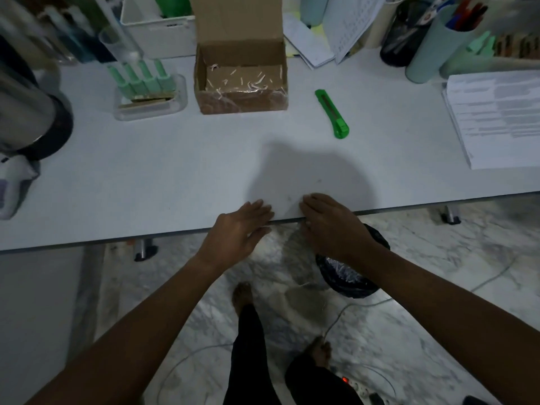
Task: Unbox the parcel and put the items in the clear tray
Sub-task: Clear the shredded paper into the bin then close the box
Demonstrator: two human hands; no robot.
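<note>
The brown cardboard parcel (242, 80) stands open at the back of the white table (146, 176), its lid flap up, with only paper shreds showing inside. To its left the clear tray (150, 97) holds several mint-green items standing upright. My left hand (236, 232) rests flat on the table's near edge, fingers apart, holding nothing. My right hand (330, 226) lies beside it at the same edge, fingers curled down on the tabletop; a faint clear sheet hangs below the edge under it, and I cannot tell whether the fingers pinch it.
A green box cutter (333, 114) lies right of the parcel. A paper stack (493, 118) sits at the right, cups of pens behind it. A metal kettle (29, 118) stands at the left. A black-lined bin (350, 270) is on the floor below the table edge.
</note>
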